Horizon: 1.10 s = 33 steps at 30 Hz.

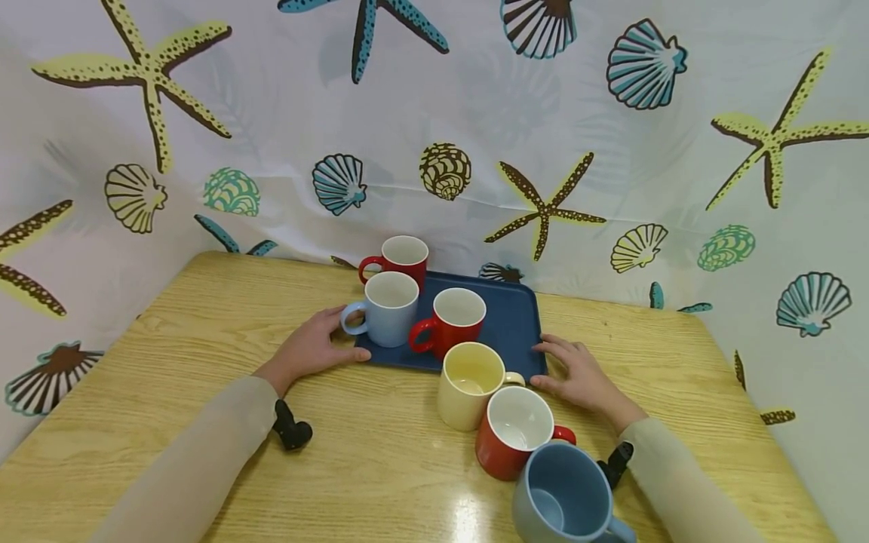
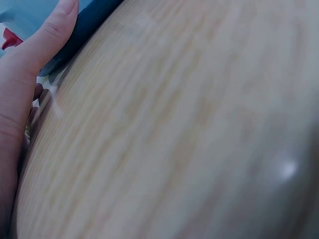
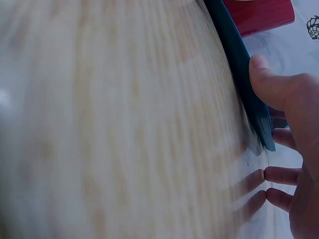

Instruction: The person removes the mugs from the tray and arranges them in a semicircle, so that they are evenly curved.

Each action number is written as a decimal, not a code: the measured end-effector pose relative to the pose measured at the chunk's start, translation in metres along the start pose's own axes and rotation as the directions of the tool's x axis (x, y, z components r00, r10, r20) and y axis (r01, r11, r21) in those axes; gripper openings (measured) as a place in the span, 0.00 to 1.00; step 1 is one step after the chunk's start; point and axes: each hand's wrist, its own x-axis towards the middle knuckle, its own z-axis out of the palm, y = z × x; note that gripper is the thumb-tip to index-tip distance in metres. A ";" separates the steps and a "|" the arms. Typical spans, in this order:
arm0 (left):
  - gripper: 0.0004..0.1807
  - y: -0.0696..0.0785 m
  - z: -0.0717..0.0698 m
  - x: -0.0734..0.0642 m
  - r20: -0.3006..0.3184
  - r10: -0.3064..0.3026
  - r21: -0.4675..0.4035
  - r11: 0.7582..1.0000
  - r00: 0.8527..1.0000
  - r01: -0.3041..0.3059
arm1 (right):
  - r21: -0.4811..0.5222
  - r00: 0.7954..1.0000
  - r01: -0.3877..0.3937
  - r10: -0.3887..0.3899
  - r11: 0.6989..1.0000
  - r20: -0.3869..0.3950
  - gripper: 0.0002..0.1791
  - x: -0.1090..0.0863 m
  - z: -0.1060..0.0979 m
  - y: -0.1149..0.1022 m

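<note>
A dark blue tray [image 1: 509, 324] lies on the table with a light blue mug [image 1: 391, 313] and a red mug [image 1: 453, 324] standing on it. A second red mug [image 1: 406, 260] stands behind the light blue one, at the tray's back left. At the tray's left front corner is my left hand [image 1: 315, 343], its thumb straight along the edge and its fingertips partly hidden behind the light blue handle. My right hand [image 1: 577, 377] touches the tray's right side with spread fingers, and in the right wrist view its thumb [image 3: 266, 79] rests against the tray rim [image 3: 239, 64].
In front of the tray stand a yellow mug [image 1: 468, 388], a red-and-white mug [image 1: 516, 437] and a larger blue mug [image 1: 566, 494], in a row toward the near right. A white curtain [image 1: 407, 113] printed with shells and starfish hangs behind the wooden table [image 1: 366, 460].
</note>
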 end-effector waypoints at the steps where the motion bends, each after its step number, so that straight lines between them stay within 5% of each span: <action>1: 0.50 0.000 0.000 0.000 0.000 0.001 -0.001 1.000 1.000 -0.001 | -0.006 1.000 0.000 0.000 1.000 0.002 0.36 0.000 0.000 0.000; 16: 0.48 -0.001 0.002 0.002 -0.012 0.017 0.001 1.000 1.000 -0.017 | -0.149 0.999 0.035 -0.030 0.988 0.038 0.29 0.001 -0.003 -0.003; 21: 0.47 0.000 0.001 -0.002 -0.014 0.008 -0.082 0.997 1.000 -0.009 | -0.158 0.999 0.037 -0.032 0.987 0.036 0.29 0.000 -0.001 -0.003; 25: 0.45 0.002 -0.002 -0.005 -0.013 -0.058 -0.161 0.985 0.998 0.055 | -0.160 0.999 0.038 -0.033 0.986 0.034 0.29 -0.001 0.000 -0.003; 33: 0.36 0.020 -0.019 -0.001 0.020 -0.150 -0.344 0.927 0.988 0.148 | -0.171 0.999 0.022 -0.018 0.985 0.027 0.29 -0.001 0.000 -0.004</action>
